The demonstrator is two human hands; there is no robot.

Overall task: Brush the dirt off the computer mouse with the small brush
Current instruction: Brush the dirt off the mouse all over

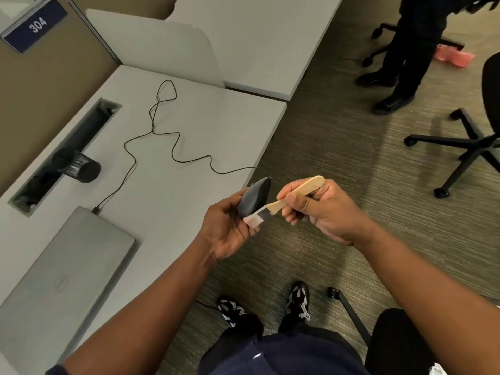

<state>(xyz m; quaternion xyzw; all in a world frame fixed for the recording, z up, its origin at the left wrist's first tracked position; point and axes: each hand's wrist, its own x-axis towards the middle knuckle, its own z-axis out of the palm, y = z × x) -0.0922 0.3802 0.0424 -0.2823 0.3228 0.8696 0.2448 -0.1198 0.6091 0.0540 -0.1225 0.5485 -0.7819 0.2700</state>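
My left hand (226,228) holds a dark computer mouse (253,197) in the air just past the desk's front edge, tilted on its side. Its black cable (173,147) snakes back across the desk to the laptop. My right hand (319,207) grips the pale wooden handle of a small brush (286,197). The brush's metal ferrule and light bristles rest against the lower end of the mouse, over my left fingers.
A closed grey laptop (67,269) lies on the grey desk (189,198) at the left. A black mesh cup (81,166) lies beside a cable slot (67,152). Office chairs (476,136) and another person's legs (405,58) stand on the carpet at the right.
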